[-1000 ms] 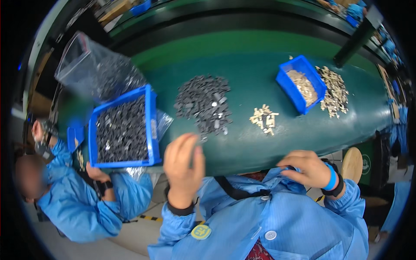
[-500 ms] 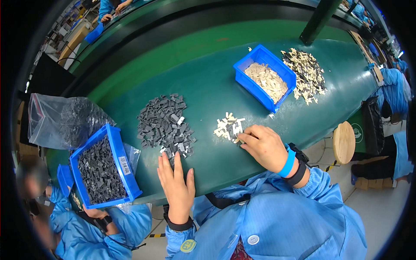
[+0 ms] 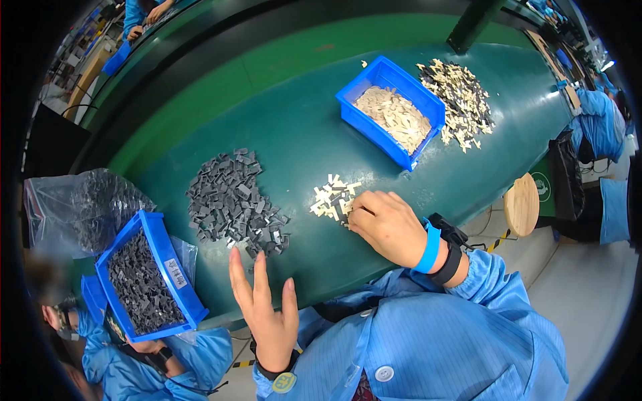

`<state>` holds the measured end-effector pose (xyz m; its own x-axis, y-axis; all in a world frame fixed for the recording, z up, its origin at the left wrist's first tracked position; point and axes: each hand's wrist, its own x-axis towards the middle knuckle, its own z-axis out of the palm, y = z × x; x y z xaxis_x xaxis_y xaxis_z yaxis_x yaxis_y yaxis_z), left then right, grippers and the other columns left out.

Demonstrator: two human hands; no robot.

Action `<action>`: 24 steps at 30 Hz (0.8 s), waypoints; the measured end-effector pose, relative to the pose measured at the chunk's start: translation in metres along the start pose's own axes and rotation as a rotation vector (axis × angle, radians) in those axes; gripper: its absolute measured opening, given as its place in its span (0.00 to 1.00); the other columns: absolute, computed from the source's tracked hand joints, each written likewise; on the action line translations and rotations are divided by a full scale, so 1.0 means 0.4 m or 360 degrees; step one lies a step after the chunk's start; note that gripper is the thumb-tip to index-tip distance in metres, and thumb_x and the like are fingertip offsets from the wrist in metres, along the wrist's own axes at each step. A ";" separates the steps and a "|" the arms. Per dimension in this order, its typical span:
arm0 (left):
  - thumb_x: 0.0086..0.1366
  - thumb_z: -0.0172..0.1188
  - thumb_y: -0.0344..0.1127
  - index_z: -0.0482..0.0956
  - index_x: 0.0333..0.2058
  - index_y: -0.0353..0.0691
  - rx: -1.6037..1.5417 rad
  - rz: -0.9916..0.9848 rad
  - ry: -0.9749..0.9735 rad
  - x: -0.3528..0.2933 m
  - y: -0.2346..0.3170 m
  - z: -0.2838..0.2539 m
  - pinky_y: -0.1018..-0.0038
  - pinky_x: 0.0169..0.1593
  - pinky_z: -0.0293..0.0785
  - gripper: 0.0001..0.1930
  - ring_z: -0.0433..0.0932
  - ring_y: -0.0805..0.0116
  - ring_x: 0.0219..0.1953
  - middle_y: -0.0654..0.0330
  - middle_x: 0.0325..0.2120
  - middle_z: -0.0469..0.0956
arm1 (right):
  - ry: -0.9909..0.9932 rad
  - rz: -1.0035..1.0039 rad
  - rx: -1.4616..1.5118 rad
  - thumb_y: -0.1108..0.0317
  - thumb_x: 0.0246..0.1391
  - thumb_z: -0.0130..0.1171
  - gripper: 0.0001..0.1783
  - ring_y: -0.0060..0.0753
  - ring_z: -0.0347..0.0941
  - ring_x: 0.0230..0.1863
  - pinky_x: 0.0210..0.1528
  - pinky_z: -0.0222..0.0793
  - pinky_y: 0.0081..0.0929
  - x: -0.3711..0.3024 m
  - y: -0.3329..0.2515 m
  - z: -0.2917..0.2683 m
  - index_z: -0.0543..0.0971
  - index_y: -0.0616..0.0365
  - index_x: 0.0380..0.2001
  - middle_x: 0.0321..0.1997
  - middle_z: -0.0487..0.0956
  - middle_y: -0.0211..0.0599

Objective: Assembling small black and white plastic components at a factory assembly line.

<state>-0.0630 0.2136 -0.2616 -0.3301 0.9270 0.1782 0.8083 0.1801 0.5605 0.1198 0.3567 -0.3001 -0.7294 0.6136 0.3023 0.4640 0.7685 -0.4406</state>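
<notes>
My left hand (image 3: pixel 266 309), its fingers spread and holding nothing, is at the near edge of a heap of small dark grey plastic pieces (image 3: pixel 231 200). Its fingertips are just short of the nearest pieces. My right hand (image 3: pixel 390 229), wearing a blue wristband (image 3: pixel 429 248), is closed with its fingertips down at the near right side of a small pile of cream strips (image 3: pixel 330 198). A few dark bits show beside those fingertips. Whatever the fingers pinch is hidden by the hand itself.
Beyond my right hand stands a blue bin of beige strips (image 3: pixel 379 130), with a mixed cream and black heap (image 3: pixel 461 103) behind it. At left are a blue bin of dark pieces (image 3: pixel 196 313) and a clear plastic bag (image 3: pixel 53 207). A co-worker's sleeve (image 3: pixel 200 351) is close by.
The view has shifted a little. My left hand has drawn back slightly from the grey heap, its fingers more spread. My right hand stays closed at the cream pile.
</notes>
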 end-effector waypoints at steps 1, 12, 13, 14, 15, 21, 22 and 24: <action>0.52 0.54 0.25 0.66 0.52 0.33 -0.0079 -0.0026 0.0002 0.000 0.016 -0.011 0.63 0.57 0.58 0.25 0.59 0.49 0.58 0.44 0.57 0.57 | -0.0023 0.0037 0.0021 0.71 0.40 0.58 0.07 0.34 0.68 0.33 0.34 0.62 0.30 0.003 -0.002 -0.003 0.73 0.55 0.27 0.31 0.69 0.31; 0.55 0.57 0.31 0.70 0.46 0.28 -0.1281 -0.0121 -0.0352 -0.006 0.056 -0.106 0.71 0.38 0.75 0.20 0.74 0.56 0.43 0.44 0.47 0.68 | -0.0144 0.0063 0.0011 0.72 0.40 0.60 0.09 0.38 0.69 0.33 0.34 0.65 0.33 0.017 0.006 -0.011 0.71 0.55 0.28 0.31 0.69 0.33; 0.55 0.57 0.31 0.70 0.46 0.28 -0.1344 -0.0190 -0.0283 0.002 0.061 -0.085 0.72 0.35 0.76 0.20 0.75 0.58 0.40 0.44 0.46 0.69 | -0.0118 0.0038 0.0041 0.72 0.40 0.60 0.09 0.39 0.69 0.32 0.33 0.65 0.33 0.017 0.008 -0.011 0.71 0.55 0.27 0.30 0.69 0.33; 0.55 0.57 0.31 0.70 0.46 0.28 -0.1340 -0.0187 -0.0279 0.014 0.066 -0.069 0.72 0.35 0.76 0.20 0.75 0.58 0.40 0.44 0.46 0.69 | -0.0090 0.0019 0.0069 0.72 0.40 0.59 0.08 0.39 0.69 0.32 0.33 0.65 0.33 0.017 0.012 -0.008 0.71 0.56 0.26 0.29 0.69 0.34; 0.55 0.56 0.26 0.71 0.45 0.27 -0.1470 -0.0278 -0.0393 0.026 0.070 -0.054 0.74 0.35 0.77 0.18 0.75 0.60 0.41 0.45 0.45 0.69 | -0.0085 0.0017 0.0068 0.72 0.40 0.59 0.08 0.39 0.69 0.32 0.33 0.65 0.33 0.018 0.014 -0.006 0.71 0.56 0.26 0.29 0.69 0.34; 0.56 0.54 0.21 0.60 0.54 0.32 -0.1826 -0.0593 -0.0605 0.047 0.078 0.074 0.75 0.32 0.77 0.26 0.76 0.64 0.40 0.47 0.45 0.70 | 0.0023 0.0019 0.0432 0.76 0.41 0.58 0.05 0.38 0.70 0.26 0.28 0.67 0.29 0.015 0.013 -0.027 0.72 0.59 0.23 0.24 0.71 0.36; 0.56 0.54 0.21 0.60 0.54 0.32 -0.1831 -0.0579 -0.0613 0.051 0.080 0.081 0.75 0.32 0.77 0.26 0.76 0.64 0.40 0.47 0.45 0.70 | 0.0062 0.0150 0.0673 0.76 0.42 0.58 0.05 0.34 0.71 0.25 0.26 0.66 0.27 0.017 0.006 -0.040 0.72 0.60 0.24 0.23 0.71 0.36; 0.57 0.55 0.23 0.59 0.55 0.32 -0.1807 -0.0613 -0.0587 0.060 0.085 0.090 0.76 0.32 0.77 0.27 0.76 0.64 0.40 0.47 0.45 0.69 | 0.0112 0.0280 0.0902 0.76 0.43 0.58 0.05 0.31 0.71 0.23 0.25 0.66 0.25 0.020 -0.010 -0.058 0.73 0.60 0.25 0.23 0.72 0.36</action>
<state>-0.0259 0.2538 -0.2673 -0.1473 0.9469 -0.2857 -0.2460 0.2447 0.9379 0.1238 0.3626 -0.2764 -0.6218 0.7484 0.2307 0.2199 0.4496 -0.8657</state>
